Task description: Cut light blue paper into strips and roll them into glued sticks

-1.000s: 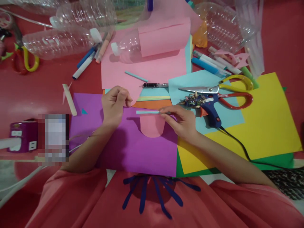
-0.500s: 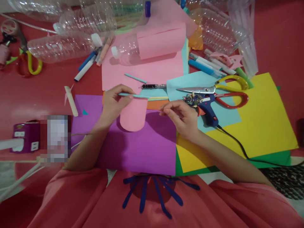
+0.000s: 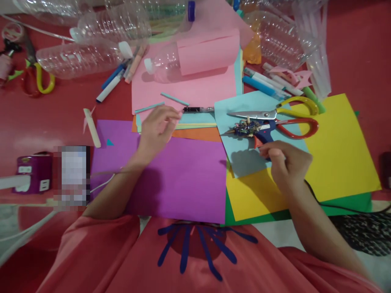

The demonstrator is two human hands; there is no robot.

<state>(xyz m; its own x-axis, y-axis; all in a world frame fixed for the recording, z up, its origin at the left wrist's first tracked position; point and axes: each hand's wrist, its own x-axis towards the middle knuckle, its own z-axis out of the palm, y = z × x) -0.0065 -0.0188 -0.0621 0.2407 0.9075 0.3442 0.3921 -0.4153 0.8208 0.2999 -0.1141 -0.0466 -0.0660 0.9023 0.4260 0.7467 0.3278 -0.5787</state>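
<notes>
My left hand (image 3: 157,132) is closed above the upper edge of the purple paper (image 3: 183,179). Its fingers pinch a small pink paper piece (image 3: 170,138), mostly hidden behind them. Just beyond, a thin light-blue strip (image 3: 149,107) lies on pink paper, with another blue strip (image 3: 174,99) and a black pen (image 3: 195,109) nearby. Over on the right, the fingers of my right hand (image 3: 287,167) are curled round the handle of a dark-blue glue gun (image 3: 265,132). The gun lies on a light-blue sheet (image 3: 247,160), and my hand hides most of its grip.
Large scissors (image 3: 297,108) lie beside the glue gun. A clear bottle part-wrapped in pink paper (image 3: 207,55) rests at the back, among several clear bottles (image 3: 79,59). Markers (image 3: 265,87) lie back right. A phone (image 3: 73,175) and a purple power socket (image 3: 33,173) sit left.
My right hand has moved right, onto the glue gun handle. The blue strip has left my left fingers and lies on the pink paper. The pink piece has turned largely out of view.
</notes>
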